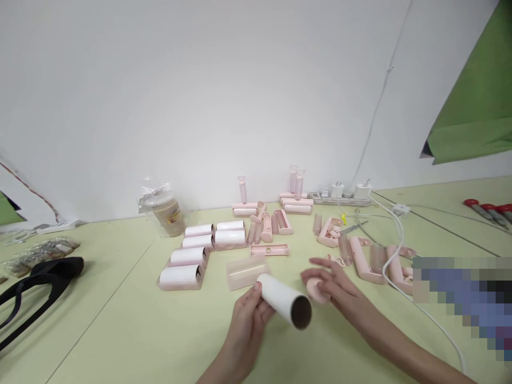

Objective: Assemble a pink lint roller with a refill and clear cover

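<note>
White roll (pixel 278 295) matt, paper-like; pink piece (pixel 317 291) smooth plastic; bag (pixel 157 193) glossy plastic.

This looks like a small assembly workshop: a long pale-green surface (pixel 128 330) against a white wall (pixel 256 96) carries the same parts many times over, with white rolls (pixel 182 275) lined up at 8 o'clock and pink casings (pixel 362 264) at 4 o'clock. A power strip (pixel 340 202) bearing white adapters (pixel 362 191) sits at 3 o'clock, with red-handled tools (pixel 489 208) farther out that way.
</note>
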A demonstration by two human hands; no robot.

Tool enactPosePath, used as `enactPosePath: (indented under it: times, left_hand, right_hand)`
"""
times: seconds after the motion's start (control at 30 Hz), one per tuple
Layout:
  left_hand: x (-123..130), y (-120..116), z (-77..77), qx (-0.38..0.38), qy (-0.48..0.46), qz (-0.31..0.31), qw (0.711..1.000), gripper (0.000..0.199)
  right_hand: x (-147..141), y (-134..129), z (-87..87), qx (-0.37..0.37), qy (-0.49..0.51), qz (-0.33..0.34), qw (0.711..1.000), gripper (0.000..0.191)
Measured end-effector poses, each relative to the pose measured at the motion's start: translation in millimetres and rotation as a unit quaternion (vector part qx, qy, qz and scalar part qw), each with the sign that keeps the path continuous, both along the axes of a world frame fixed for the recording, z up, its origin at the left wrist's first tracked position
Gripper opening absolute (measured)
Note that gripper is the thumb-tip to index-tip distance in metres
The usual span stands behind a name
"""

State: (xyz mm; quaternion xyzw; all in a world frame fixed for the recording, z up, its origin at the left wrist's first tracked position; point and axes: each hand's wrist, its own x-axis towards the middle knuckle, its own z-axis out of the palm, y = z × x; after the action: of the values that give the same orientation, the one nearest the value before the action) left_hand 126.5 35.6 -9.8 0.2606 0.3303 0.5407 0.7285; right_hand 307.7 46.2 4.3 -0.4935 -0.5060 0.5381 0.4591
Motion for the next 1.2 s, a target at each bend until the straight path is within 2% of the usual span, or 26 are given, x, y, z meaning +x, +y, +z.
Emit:
enactPosePath:
  times: [0.07,0.17,0.23,0.33,0.4,0.5,0.57,0.67,0.73,0.87,0.97,1.1,1.2]
  left_hand:
    - [6.2,1.2,4.4,-0.069,-0.042,-0.02,0.997,0.028]
    - [19.7,3.5,7.4,-0.147,-0.062,-0.043,0.986,0.028]
    - [28.8,4.6,7.5,-0.154,-0.074,-0.052,0.984,0.027]
    - [37.1,3.8,6.8,-0.171,-0.093,-0.054,0.979,0.03]
    - [38.1,1.6,5.6,-0.201,-0.106,-0.045,0.973,0.03]
    - [35.7,-2.1,2.2,-0.206,-0.131,-0.032,0.969,0.027]
    - [33.9,-4.1,-0.7,-0.189,-0.146,-0.029,0.971,0.026]
    - [32.9,-5.7,-3.9,-0.187,-0.156,-0.034,0.969,0.026]
    - [33.0,-6.1,-4.6,-0.184,-0.167,-0.033,0.968,0.023]
    - [32.8,-6.5,-5.3,-0.171,-0.191,-0.031,0.966,0.02]
    - [32.5,-7.5,-6.1,-0.164,-0.198,-0.022,0.966,0.021]
    - [33.1,-9.1,-6.0,-0.15,-0.201,-0.035,0.967,0.022]
    - [33.5,-9.8,-3.4,-0.141,-0.201,-0.042,0.969,0.022]
  right_hand:
    - [6.4,0.0,11.1,0.109,-0.013,-0.061,0.992,0.042]
    - [8.8,-7.7,16.1,0.288,-0.067,-0.113,0.948,0.037]
    - [8.1,-12.9,11.9,0.38,-0.153,-0.076,0.909,0.043]
    - [7.3,-16.5,3.4,0.47,-0.287,0.034,0.834,0.056]
    - [6.6,-17.4,0.0,0.484,-0.331,0.094,0.805,0.062]
    - [4.8,-19.2,-2.1,0.488,-0.357,0.132,0.786,0.067]
    - [4.5,-20.5,-2.3,0.485,-0.354,0.138,0.787,0.067]
    - [7.0,-20.9,0.1,0.464,-0.345,0.13,0.806,0.062]
    - [9.4,-19.8,3.2,0.464,-0.357,0.132,0.8,0.058]
    - [10.0,-17.0,6.9,0.488,-0.422,0.155,0.748,0.06]
    - [6.6,-16.4,2.5,0.493,-0.457,0.153,0.724,0.063]
    - [2.8,-18.5,-4.7,0.506,-0.462,0.127,0.717,0.065]
    - [1.3,-24.3,-1.8,0.512,-0.427,0.121,0.735,0.064]
